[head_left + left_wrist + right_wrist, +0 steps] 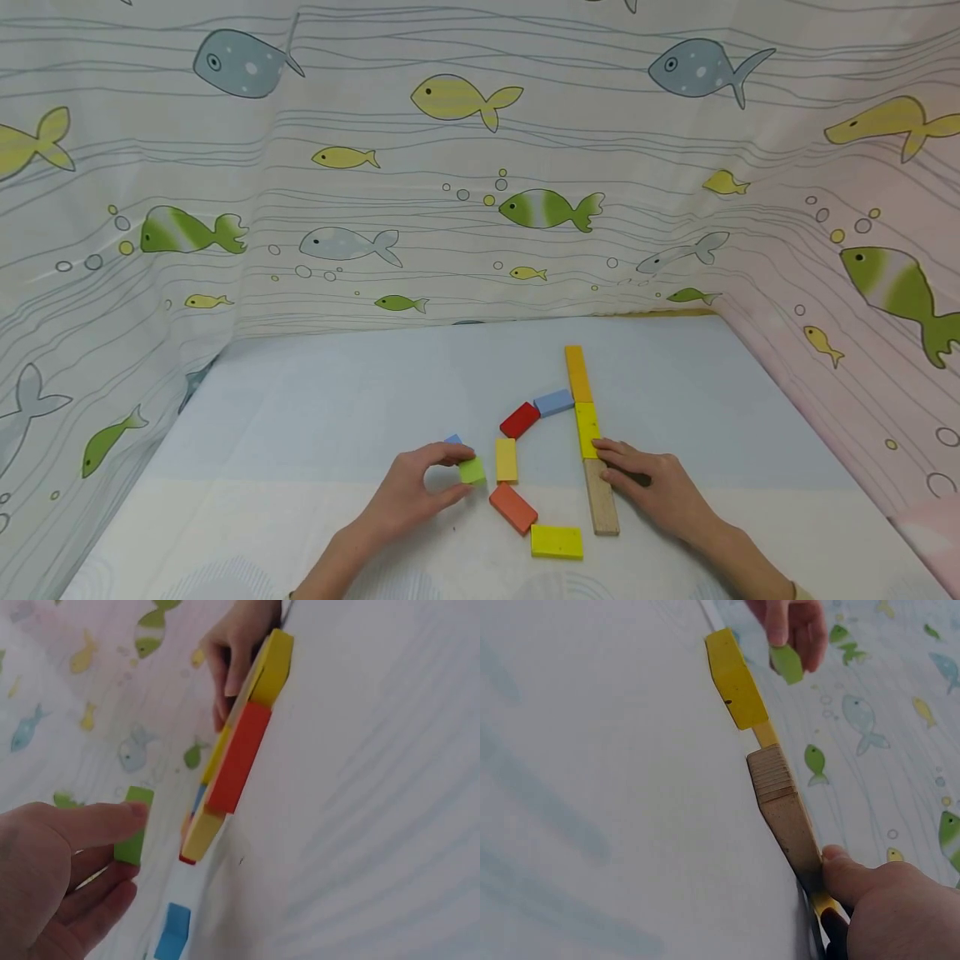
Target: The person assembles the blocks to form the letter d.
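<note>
My left hand (416, 483) pinches a small light green block (472, 470) between thumb and fingers, left of a curved row of flat blocks. Behind it a blue block (453, 439) is partly hidden by the fingers; the left wrist view shows it lying apart from the row. My right hand (656, 479) rests beside a straight column of blocks. Its fingertips touch the yellow block (587, 429) in the middle, and the thumb lies at the edge of the bare wooden block (602, 500) below.
An orange block (577, 371) tops the column. The curve holds a light blue block (553, 403), a red one (520, 420), a pale yellow one (506, 461), an orange-red one (513, 508) and a bright yellow one (557, 542). Fish-print cloth (442, 250) hangs around the table.
</note>
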Demonstrator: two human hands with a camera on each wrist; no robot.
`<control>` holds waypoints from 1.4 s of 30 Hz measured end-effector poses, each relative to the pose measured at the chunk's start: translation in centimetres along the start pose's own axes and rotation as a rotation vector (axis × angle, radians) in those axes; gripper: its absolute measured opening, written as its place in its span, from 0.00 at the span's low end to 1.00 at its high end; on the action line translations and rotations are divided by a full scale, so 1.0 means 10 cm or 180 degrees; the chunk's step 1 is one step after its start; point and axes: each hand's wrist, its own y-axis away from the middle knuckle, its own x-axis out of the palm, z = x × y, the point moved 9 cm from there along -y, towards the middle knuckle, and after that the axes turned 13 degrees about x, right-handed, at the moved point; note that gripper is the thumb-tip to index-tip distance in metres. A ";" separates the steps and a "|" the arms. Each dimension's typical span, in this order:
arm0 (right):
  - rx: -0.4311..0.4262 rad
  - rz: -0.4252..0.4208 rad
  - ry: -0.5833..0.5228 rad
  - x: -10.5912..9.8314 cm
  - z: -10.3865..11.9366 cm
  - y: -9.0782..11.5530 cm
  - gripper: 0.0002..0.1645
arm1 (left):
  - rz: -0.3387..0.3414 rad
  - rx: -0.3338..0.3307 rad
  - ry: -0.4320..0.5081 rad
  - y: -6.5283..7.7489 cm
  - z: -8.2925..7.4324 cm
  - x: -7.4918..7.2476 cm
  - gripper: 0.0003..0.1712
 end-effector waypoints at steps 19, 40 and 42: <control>-0.0021 -0.0017 -0.0016 -0.02 0.02 0.00 0.22 | 0.0579 0.0238 0.0391 -0.20 -0.36 0.58 0.21; -0.0067 -0.0039 -0.0004 -0.03 0.02 0.01 0.21 | 0.1034 0.0580 0.0342 -0.37 -0.74 1.10 0.20; -0.0089 -0.0048 -0.0015 -0.03 0.02 0.01 0.21 | 0.1075 0.0607 0.0340 -0.38 -0.77 1.16 0.20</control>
